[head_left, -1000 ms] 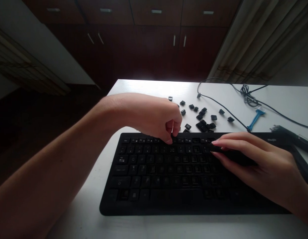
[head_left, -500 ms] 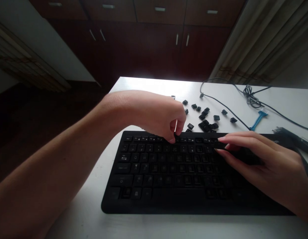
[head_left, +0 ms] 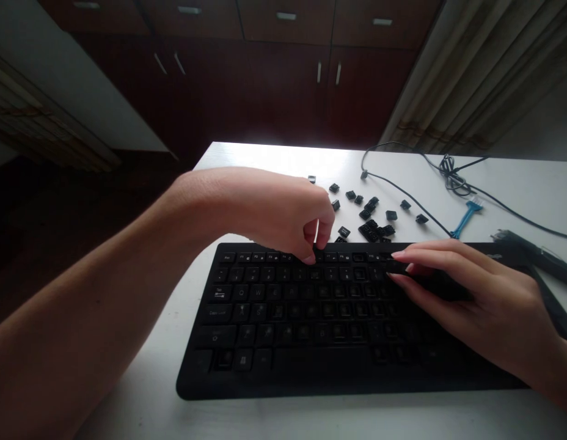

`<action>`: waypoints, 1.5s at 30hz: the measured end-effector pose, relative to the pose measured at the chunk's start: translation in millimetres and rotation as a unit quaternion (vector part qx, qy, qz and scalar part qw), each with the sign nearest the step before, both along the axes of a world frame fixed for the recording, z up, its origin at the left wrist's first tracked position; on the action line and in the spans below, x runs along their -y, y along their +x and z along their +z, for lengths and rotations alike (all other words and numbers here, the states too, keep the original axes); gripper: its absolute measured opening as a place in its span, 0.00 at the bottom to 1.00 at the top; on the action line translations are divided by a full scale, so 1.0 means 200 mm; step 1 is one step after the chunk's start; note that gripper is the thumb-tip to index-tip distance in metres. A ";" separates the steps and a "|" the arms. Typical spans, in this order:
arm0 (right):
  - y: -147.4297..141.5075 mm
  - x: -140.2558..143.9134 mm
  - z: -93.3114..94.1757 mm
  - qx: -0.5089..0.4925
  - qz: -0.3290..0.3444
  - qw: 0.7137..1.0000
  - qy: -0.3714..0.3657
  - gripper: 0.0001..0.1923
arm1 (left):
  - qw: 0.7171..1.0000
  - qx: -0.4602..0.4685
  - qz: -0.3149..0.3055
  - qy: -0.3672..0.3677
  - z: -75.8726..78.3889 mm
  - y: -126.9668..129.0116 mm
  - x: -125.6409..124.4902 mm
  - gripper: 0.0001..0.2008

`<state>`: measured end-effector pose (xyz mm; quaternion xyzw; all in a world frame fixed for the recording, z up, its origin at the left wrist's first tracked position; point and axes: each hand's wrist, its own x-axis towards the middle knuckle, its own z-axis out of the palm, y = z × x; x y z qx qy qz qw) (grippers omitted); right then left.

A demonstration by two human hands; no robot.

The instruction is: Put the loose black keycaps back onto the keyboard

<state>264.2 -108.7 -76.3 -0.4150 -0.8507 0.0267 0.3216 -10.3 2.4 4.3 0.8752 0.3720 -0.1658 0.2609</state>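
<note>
A black keyboard [head_left: 324, 370] lies on the white table, with several keys off it and bare square sockets showing. My left hand [head_left: 283, 211] reaches over its top edge, wrist bent, thumb and fingers pinched around a dark keycap [head_left: 319, 253] in the function-key row. Most of that keycap is hidden by the fingers. My right hand [head_left: 476, 299] rests over the right part of the keyboard, thumb and forefinger apart, their tips near the number row. I see nothing between them.
Loose black keycaps [head_left: 368, 230] lie scattered behind the keyboard. A blue brush [head_left: 467, 219] and a coiled black cable [head_left: 451, 174] are at the back right. A dark slim object [head_left: 535, 252] lies by the keyboard's right end. Beyond the table stands a brown cabinet [head_left: 265, 91].
The whole view has shifted slightly, so table things appear a little further left. Both hands keep nearly the same pose and place on the keyboard.
</note>
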 end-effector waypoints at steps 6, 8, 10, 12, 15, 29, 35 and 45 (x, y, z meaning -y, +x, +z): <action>-0.01 0.00 0.00 -0.002 0.000 1.000 0.000 0.17 | 1.000 -0.010 0.001 -0.007 0.00 0.00 0.00 0.12; -0.01 0.00 0.00 -0.005 0.002 1.000 -0.002 0.16 | 1.000 -0.009 -0.001 -0.010 0.00 0.01 0.00 0.12; -0.01 0.00 0.01 -0.007 0.003 1.000 -0.009 0.17 | 1.000 -0.007 -0.001 -0.013 0.01 0.01 0.00 0.11; 0.00 0.00 0.01 -0.010 0.001 1.000 -0.018 0.18 | 1.000 -0.007 0.000 -0.013 0.01 0.01 0.00 0.11; 0.00 0.00 0.00 -0.013 0.000 1.000 -0.022 0.19 | 1.000 -0.006 -0.001 -0.015 0.01 0.01 0.00 0.11; 0.00 0.00 0.00 -0.007 0.008 1.000 -0.015 0.19 | 1.000 -0.008 -0.003 -0.008 0.01 0.01 0.00 0.09; -0.01 0.00 0.00 -0.010 0.005 1.000 -0.012 0.18 | 1.000 -0.002 -0.004 -0.003 0.02 0.01 0.01 0.09; -0.01 0.00 0.01 -0.016 0.018 1.000 -0.017 0.19 | 1.000 -0.017 -0.014 0.017 -0.01 0.02 0.00 0.07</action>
